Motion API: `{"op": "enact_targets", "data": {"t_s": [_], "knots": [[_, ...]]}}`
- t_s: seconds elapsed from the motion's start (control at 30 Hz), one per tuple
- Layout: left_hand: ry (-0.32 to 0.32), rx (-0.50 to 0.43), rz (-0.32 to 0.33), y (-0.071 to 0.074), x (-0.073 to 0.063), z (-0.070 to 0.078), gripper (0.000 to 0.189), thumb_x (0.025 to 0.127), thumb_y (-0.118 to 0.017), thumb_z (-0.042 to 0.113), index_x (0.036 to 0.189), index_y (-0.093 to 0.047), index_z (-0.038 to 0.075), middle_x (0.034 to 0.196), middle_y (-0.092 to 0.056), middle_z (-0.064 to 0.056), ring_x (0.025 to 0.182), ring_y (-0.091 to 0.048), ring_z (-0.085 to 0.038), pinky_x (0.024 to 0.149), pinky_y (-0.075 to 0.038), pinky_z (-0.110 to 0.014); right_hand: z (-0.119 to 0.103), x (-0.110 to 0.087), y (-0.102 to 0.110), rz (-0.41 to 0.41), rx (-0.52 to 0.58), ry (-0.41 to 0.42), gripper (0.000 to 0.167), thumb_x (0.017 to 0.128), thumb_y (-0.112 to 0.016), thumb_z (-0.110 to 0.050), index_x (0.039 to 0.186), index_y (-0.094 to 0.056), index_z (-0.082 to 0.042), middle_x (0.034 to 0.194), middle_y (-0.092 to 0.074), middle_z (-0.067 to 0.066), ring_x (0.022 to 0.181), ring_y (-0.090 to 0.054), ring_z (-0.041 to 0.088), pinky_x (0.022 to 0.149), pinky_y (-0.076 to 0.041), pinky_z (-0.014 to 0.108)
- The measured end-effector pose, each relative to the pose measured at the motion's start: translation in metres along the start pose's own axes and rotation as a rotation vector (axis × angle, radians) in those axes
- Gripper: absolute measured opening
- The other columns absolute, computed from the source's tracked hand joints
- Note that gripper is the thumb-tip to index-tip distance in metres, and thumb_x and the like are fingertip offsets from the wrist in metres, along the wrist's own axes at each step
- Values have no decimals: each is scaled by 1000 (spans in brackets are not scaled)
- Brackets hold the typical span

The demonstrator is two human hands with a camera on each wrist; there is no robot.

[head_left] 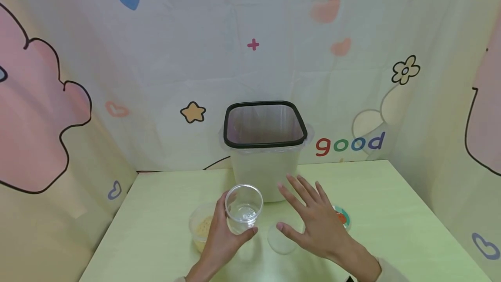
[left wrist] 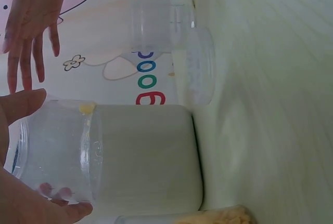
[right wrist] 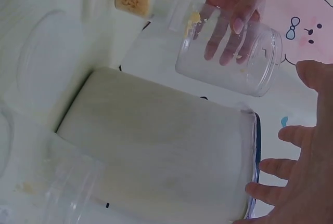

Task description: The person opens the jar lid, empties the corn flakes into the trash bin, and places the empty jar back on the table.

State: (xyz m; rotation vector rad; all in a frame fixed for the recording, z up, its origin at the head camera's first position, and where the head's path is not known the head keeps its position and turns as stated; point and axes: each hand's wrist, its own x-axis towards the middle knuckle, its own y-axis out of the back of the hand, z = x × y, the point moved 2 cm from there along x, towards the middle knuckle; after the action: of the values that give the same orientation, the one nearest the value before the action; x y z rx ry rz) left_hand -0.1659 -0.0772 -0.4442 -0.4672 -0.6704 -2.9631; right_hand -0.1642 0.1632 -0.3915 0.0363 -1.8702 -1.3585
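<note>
My left hand (head_left: 225,234) grips a clear plastic jar (head_left: 244,210) round its side, thumb in front. The jar looks bare inside apart from a small yellow bit near one end, seen in the left wrist view. My right hand (head_left: 318,223) is held to the right of the jar, fingers spread and apart from it. Below, between the hands, a round clear lid (head_left: 281,239) lies on the table. A clear tub of pale yellow, crumbly food (head_left: 202,227) stands behind my left hand, partly covered by it.
A pale bin (head_left: 264,166) with a dark rim and a liner stands at the back of the light green table (head_left: 375,212). Beyond my right hand is a container with a teal and red label (head_left: 342,216), partly hidden. A printed curtain surrounds the table.
</note>
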Motion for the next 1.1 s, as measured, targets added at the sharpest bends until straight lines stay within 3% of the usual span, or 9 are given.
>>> {"op": "enact_targets", "data": {"t_s": [0.43, 0.67, 1.1], "knots": [[-10, 23, -56, -17, -8, -15, 105, 67, -90, 29, 149, -26, 16, 141, -49, -11, 129, -51, -33, 103, -43, -56, -4, -11, -14, 9, -44, 34, 71, 90, -53, -62, 151, -39, -28, 163, -27, 0, 145, -34, 33, 112, -24, 65], [0, 45, -104, -27, -14, -18, 105, 69, -89, 34, 150, -24, 16, 143, -46, -9, 129, -50, -32, 103, -44, -56, -5, -14, -17, 12, -44, 28, 71, 90, -53, -62, 152, -35, -32, 163, -26, -1, 145, -34, 31, 112, -24, 64], [30, 80, -117, -35, -10, -36, 105, 69, -88, 32, 149, -23, 11, 141, -49, -19, 127, -52, -37, 100, -46, -56, -7, -19, -20, -18, -27, 9, 69, 91, -55, -60, 152, -36, -34, 164, -24, -3, 147, -31, 29, 113, -24, 62]]}}
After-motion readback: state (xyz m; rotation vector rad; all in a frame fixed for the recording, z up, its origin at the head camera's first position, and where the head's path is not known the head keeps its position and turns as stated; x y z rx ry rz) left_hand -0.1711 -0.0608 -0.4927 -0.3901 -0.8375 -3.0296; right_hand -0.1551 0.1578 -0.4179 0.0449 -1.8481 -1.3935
